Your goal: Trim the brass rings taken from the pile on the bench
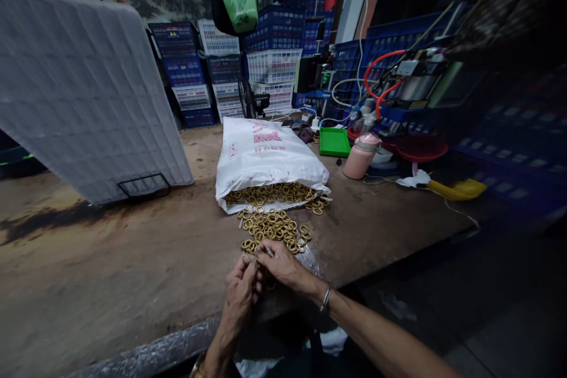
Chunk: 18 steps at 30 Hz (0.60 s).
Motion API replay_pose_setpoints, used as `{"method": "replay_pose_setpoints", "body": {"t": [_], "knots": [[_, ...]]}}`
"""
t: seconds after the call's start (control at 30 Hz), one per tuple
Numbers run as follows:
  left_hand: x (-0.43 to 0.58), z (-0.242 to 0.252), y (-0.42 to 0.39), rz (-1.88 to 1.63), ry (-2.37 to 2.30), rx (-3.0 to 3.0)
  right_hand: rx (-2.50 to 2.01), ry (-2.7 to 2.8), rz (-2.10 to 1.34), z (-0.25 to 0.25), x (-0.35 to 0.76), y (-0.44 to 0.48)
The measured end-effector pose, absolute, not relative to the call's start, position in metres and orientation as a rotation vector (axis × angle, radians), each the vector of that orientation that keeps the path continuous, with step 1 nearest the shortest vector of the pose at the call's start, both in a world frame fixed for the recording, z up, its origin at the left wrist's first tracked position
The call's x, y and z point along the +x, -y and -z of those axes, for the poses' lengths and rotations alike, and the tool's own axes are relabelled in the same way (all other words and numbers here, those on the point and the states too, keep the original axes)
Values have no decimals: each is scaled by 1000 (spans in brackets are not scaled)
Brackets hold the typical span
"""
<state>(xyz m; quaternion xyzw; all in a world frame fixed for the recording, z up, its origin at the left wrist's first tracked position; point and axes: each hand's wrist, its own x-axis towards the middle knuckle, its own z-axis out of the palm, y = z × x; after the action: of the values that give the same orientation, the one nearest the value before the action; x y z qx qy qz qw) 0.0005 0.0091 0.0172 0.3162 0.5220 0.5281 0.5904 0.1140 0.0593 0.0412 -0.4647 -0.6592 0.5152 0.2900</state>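
Both hands meet at the worn wooden tabletop (133, 260) edge, left hand (241, 295) and right hand (283, 266) apparently pinched on small, light, stiff golden rings (272, 227) spilling from a white sack (266, 156).

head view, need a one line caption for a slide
Both hands work together at small brass-coloured rings spilled from an open white sack on a worn wooden workbench.

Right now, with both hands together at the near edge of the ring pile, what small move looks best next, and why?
Probably the right hand should reach slightly forward and pick another brass ring from the loose pile. Both hands meet at the pile's near edge, the left hand curled around something too small to make out, and plenty of rings lie spilled from the open white sack just ahead.
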Motion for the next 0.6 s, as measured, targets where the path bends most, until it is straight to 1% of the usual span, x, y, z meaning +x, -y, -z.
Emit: {"method": "replay_pose_setpoints", "body": {"t": [0.2,0.3,0.4,0.6], "knots": [[0,-17,-8,-1250,-1174,730,-1174,1774,-1412,-40,115,-61],[0,-18,-8,-1239,-1172,737,-1204,1772,-1344,-37,115,-64],[-1,-20,-9,-1254,-1194,730,-1294,1873,-1151,-33,117,-65],[2,-27,-11,-1321,-1172,654,-1313,2317,-732,-29,120,-56]]}}
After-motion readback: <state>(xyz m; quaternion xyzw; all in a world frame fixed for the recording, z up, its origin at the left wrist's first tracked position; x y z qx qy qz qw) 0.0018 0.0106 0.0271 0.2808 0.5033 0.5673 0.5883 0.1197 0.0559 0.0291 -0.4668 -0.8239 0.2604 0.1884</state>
